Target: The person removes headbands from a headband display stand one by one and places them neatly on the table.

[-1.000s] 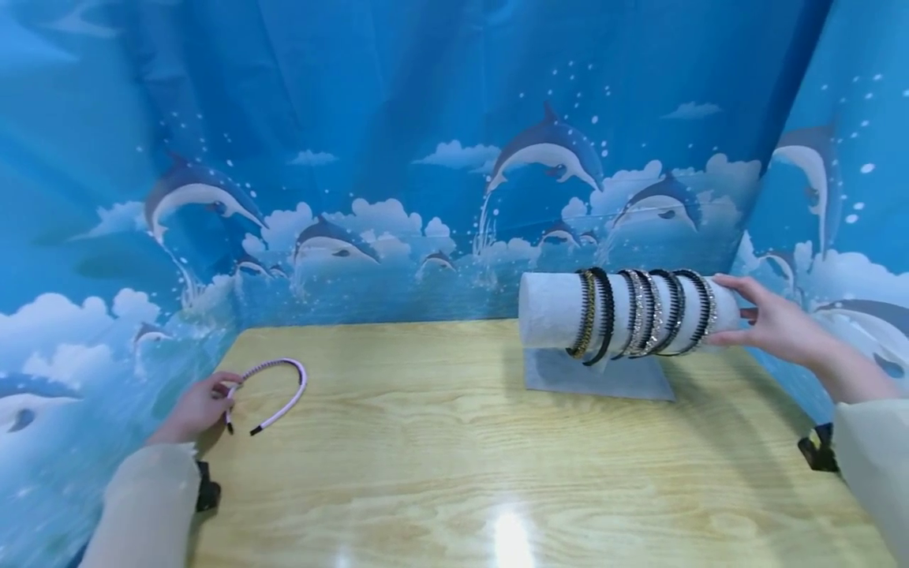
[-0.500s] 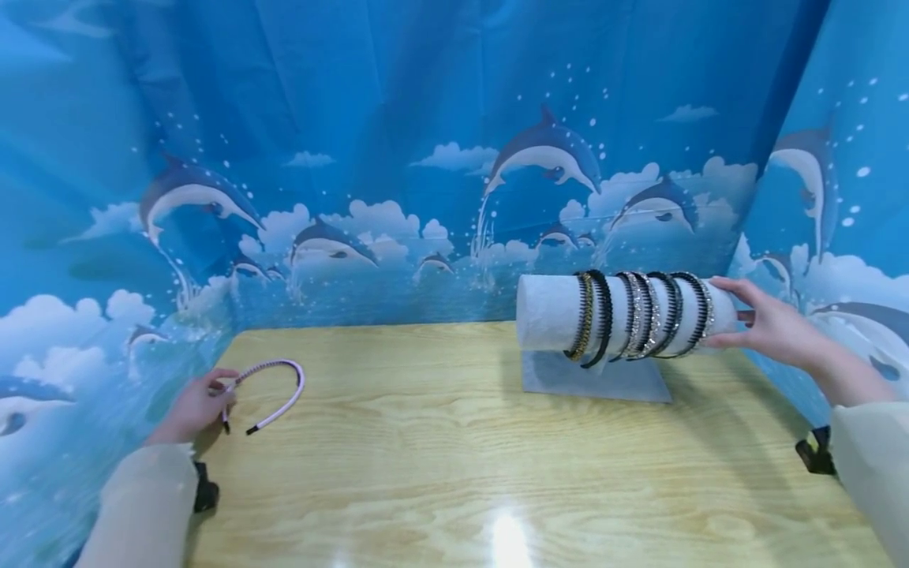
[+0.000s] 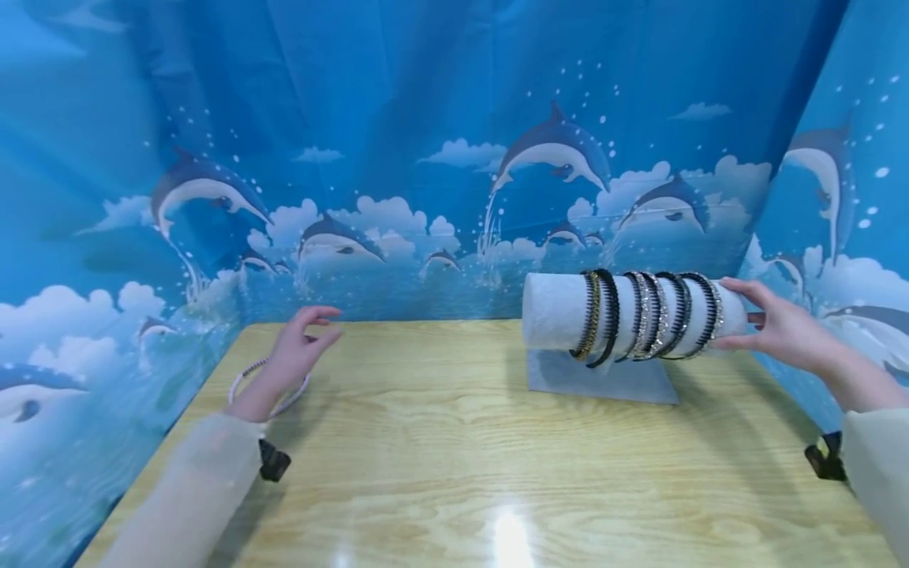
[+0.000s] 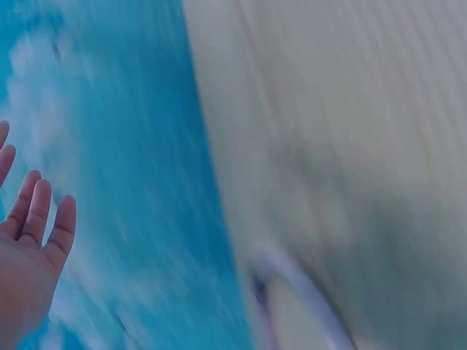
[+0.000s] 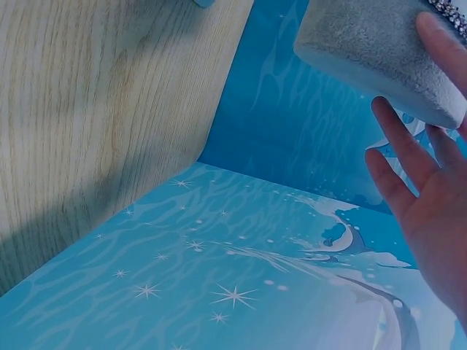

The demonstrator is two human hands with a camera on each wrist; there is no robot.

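My left hand (image 3: 291, 359) hovers above the left part of the table with nothing in it, its fingers loosely bent. Beneath and behind its wrist lies a pale lilac headband (image 3: 237, 383), partly hidden by my arm; the left wrist view shows its blurred curve. At the right, a white plush cylinder display stand (image 3: 555, 312) lies level on a grey base (image 3: 600, 377). Several headbands go round it: a gold-and-black one (image 3: 589, 314), black ones and silver glittery ones. My right hand (image 3: 784, 327) grips the cylinder's right end, thumb and fingers on opposite sides.
A light wood table (image 3: 426, 442) spans the front. Blue dolphin-print curtains (image 3: 398, 158) hang behind it and at both sides. The stand is close to the right-hand curtain, and a glare spot (image 3: 510, 536) shines near the front.
My left hand has let go of the lilac headband, risen and moved right and away from me. The headband stays on the table. My right hand keeps its place on the stand.
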